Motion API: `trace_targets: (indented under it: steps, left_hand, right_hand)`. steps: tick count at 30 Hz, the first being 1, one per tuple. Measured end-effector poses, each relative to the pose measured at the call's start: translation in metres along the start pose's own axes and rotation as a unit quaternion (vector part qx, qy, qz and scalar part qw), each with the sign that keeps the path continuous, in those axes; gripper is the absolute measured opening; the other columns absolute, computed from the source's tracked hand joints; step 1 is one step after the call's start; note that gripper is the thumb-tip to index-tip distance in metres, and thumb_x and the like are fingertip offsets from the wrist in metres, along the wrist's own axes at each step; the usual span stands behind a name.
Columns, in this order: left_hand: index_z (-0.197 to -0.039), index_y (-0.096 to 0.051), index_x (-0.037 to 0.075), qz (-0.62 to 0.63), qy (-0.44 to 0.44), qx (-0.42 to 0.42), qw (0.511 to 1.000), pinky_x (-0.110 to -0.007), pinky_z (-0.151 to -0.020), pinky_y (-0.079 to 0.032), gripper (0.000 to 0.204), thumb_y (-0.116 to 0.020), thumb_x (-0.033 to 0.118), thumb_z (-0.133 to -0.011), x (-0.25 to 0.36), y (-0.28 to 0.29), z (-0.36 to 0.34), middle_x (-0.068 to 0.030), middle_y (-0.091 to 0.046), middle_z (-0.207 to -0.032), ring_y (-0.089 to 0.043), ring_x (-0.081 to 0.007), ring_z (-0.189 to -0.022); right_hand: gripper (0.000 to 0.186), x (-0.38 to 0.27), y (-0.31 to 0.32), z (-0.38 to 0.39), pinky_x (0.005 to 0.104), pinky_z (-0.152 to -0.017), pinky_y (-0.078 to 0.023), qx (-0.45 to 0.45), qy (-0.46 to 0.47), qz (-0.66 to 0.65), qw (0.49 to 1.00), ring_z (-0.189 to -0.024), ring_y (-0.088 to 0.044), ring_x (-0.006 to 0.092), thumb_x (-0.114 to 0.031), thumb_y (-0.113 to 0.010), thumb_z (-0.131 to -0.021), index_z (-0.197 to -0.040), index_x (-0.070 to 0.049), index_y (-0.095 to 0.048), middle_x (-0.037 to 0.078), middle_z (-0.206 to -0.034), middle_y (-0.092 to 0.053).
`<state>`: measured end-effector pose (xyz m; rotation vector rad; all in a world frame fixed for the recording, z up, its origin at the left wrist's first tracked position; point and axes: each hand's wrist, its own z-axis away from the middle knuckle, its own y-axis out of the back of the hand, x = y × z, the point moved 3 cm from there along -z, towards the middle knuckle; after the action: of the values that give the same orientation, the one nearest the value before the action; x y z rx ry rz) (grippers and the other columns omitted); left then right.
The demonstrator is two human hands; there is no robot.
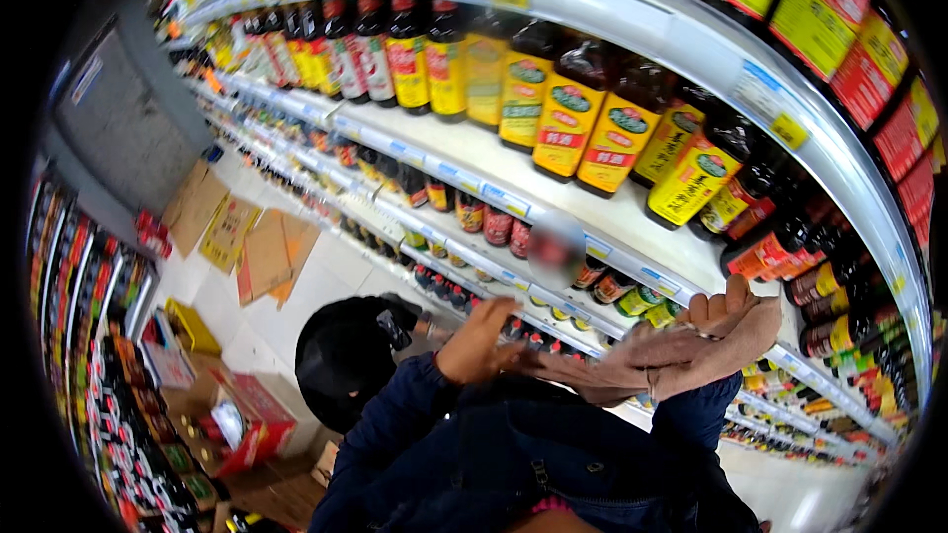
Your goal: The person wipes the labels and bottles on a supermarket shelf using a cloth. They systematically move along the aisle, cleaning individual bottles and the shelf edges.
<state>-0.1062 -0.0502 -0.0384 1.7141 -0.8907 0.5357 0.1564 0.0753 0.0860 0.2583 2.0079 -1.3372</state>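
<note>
Right hand (719,308) gripping pinkish-brown cloth (681,357), fabric stretched toward left hand (478,340); left-hand contact unclear. Dark glass bottles with yellow-and-red labels (571,123) upright on white metal shelf (474,143), beyond hands. Person in black cap (341,360) near left forearm. Flattened brown cardboard (267,255) on pale tiled floor (331,271), left.

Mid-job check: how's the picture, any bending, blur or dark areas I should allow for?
Head view: upper shelf edge bows strongly, corners black; a round blurred patch hides something below the bottles; the left hand looks slightly soft, the nearer bottles crisper; dark sleeves show little detail.
</note>
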Motion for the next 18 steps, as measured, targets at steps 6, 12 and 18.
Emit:
trace_targets:
  steps: [6,12,18]
  left_hand:
    - [-0.127,-0.045,-0.003,-0.013,-0.132,0.277,0.951,-0.039,-0.097,-0.039,0.051,-0.068,0.003,-0.081,0.081,0.056,-0.124,-0.0219,-0.048,-0.123,-0.049,-0.0356,-0.114]
    - [-0.133,-0.036,-0.006,-0.088,-0.252,0.371,0.890,-0.044,-0.104,-0.035,0.064,-0.069,0.007,-0.080,0.123,0.056,-0.228,-0.0266,-0.043,-0.130,-0.042,-0.0415,-0.123]
    - [-0.116,-0.051,-0.006,-0.129,-0.261,0.369,0.883,-0.048,-0.089,-0.041,0.046,-0.071,0.010,-0.078,0.128,0.055,-0.286,-0.0288,-0.053,-0.112,-0.050,-0.0469,-0.100]
  right_hand:
    - [0.019,-0.001,-0.011,0.025,0.0464,-0.076,-0.042,0.072,0.078,-0.010,0.994,-0.085,-0.044,0.0232,-0.031,-0.058,-0.090,-0.087,-0.017,-0.044,0.004,-0.089,-0.049]
    - [0.021,-0.013,0.002,0.039,0.0475,-0.083,-0.054,-0.015,0.022,-0.046,0.999,-0.103,-0.057,0.0338,-0.028,-0.064,-0.088,-0.094,-0.014,-0.050,0.015,-0.117,-0.053]
    - [0.029,-0.035,0.029,0.051,0.0302,-0.072,-0.050,-0.041,0.078,0.255,0.963,-0.083,-0.060,0.0212,-0.022,-0.070,-0.081,-0.092,-0.002,-0.052,0.009,-0.089,-0.058]
